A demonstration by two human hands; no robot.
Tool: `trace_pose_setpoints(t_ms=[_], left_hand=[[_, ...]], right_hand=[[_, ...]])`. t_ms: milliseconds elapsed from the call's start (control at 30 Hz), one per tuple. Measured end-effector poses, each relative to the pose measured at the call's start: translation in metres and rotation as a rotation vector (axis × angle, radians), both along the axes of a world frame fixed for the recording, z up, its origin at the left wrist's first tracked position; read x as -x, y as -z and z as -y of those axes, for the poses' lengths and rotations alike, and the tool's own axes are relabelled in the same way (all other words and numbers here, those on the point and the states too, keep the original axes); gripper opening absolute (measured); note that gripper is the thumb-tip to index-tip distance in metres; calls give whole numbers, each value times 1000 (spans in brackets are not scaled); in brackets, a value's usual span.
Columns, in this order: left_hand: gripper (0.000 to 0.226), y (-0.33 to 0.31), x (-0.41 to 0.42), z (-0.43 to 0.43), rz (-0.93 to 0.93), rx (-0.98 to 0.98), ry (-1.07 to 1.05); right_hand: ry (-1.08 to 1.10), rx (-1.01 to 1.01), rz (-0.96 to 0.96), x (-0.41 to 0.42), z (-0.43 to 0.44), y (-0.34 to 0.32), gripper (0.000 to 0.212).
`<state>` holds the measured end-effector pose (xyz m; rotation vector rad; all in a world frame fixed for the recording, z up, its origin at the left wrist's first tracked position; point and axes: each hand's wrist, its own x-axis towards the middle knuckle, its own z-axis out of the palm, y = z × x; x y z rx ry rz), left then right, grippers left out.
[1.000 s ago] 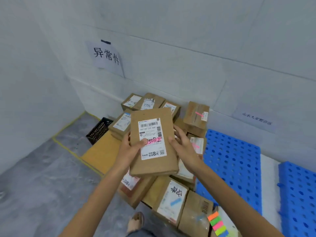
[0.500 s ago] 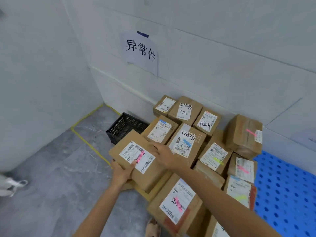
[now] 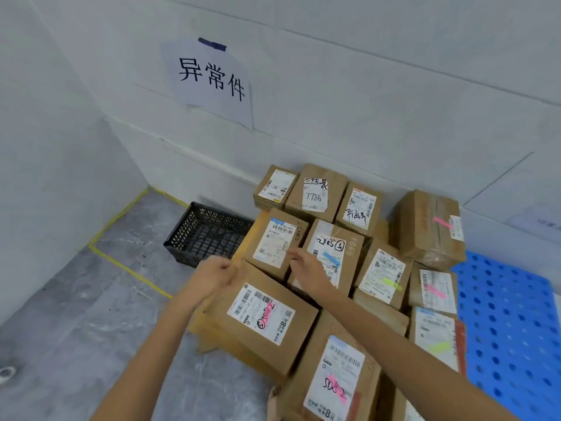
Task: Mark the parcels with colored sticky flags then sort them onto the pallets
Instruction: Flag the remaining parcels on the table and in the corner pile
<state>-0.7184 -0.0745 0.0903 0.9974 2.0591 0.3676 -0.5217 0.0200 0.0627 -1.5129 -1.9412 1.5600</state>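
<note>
The pink-flagged parcel [image 3: 261, 317] is laid just below both hands, at the pile's edge. The left hand [image 3: 212, 275] is curled at its far corner; a grip cannot be confirmed. The right hand [image 3: 306, 268] is spread over the blue-flagged parcel [image 3: 331, 253] behind. Risk: the seating looks tilted, so a slide floorward, under the left hand, may be triggered.

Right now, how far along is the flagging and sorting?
Done: several parcels in the pile carry flags, including the pink-marked parcel lying in front. In hand: nothing clearly; the left hand curls at its far corner, the right hand is open over the blue-flagged parcel. Left: the parcel marked 7786 shows no flag, and the blue pallet holds none in view.
</note>
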Motion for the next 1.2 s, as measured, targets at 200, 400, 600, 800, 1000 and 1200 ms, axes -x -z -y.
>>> trace_pose_setpoints(t_ms=[200,400,600,800,1000,1200], left_hand=[[34,37,-20,-86,-18,-219,-11],[41,76,-23,-100,-11,-39,-46],[46,51,-11,-98,-11,-242,-186],[45,-29,-29,-97,5,-602,-333],[63,-99,-134,-78,52,-801,-233],[68,-124,-296,-49,145,-863,-70]], right_hand=[[65,204,93,43,-17,19,45],[197,323,115,63,-27,27,52],[227,163,31,63,-37,4,55],[227,-162,-316,16,-40,-65,49],[280,-355,-409,-86,-32,-112,45],[308,-511,-417,-253,-3,-141,40]])
